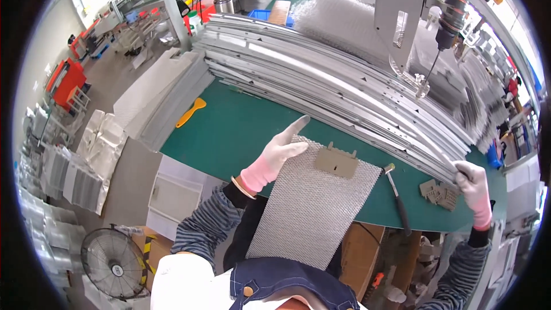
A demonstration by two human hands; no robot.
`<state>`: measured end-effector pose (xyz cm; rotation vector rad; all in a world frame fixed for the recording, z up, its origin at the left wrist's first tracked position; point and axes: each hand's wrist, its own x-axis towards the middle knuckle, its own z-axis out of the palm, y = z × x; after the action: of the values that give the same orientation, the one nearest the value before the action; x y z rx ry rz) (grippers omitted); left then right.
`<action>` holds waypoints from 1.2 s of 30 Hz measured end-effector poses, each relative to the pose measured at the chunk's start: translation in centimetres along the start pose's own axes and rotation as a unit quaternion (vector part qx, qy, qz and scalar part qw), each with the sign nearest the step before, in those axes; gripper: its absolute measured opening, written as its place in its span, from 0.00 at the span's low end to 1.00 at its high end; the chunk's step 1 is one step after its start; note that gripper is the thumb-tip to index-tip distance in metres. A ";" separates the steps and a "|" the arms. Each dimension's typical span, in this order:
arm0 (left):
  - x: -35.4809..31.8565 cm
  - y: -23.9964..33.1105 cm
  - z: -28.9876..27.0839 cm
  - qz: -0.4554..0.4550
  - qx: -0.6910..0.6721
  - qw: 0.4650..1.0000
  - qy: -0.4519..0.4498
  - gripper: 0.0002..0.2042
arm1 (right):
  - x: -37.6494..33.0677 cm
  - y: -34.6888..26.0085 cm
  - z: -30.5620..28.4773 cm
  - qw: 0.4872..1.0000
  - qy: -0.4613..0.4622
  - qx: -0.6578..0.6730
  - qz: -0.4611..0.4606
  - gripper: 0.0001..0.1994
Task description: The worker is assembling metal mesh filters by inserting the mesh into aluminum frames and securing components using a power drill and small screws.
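A grey expanded-mesh panel (313, 212) leans from the green table edge toward my lap. My left hand (278, 155), in a white glove with a pink cuff, is at its upper left corner, index finger and thumb spread apart. On the panel's upper part lies a flat grey-beige plate (336, 162) with two prongs. Far to the right, my gloved right hand (474, 186) closes around the end of a long thin metal strip (427, 140), beside the front of the stacked strips. Just left of that hand are several small grey-beige perforated blocks (439, 194).
Long metal profiles (321, 74) are stacked across the table's back. A hammer (400, 201) lies right of the panel, a yellow scraper (191, 112) at left on the green mat (221, 132). A power screwdriver (453, 14) hangs above right. A fan (115, 263) stands lower left.
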<state>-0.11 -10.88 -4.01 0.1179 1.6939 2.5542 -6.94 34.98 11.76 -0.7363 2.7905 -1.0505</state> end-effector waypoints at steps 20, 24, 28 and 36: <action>-6.6 4.6 2.6 0.116 0.033 0.992 0.034 0.14 | 8.0 -17.2 11.4 0.943 -0.321 0.049 -0.071 0.13; -7.1 5.3 3.4 0.121 0.045 0.991 0.035 0.12 | 7.4 -16.0 10.9 0.938 -0.342 0.034 -0.037 0.12; -6.7 6.3 4.8 0.140 0.087 0.985 0.039 0.14 | 7.3 -18.1 11.3 0.941 -0.336 -0.029 -0.038 0.13; -8.1 5.0 4.8 0.162 0.135 0.971 0.109 0.09 | 6.4 -19.1 10.7 0.946 -0.320 -0.048 -0.033 0.13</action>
<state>8.32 -9.24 2.27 0.1454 2.2734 2.6191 -2.35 13.16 16.44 -0.9750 2.2701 -0.5426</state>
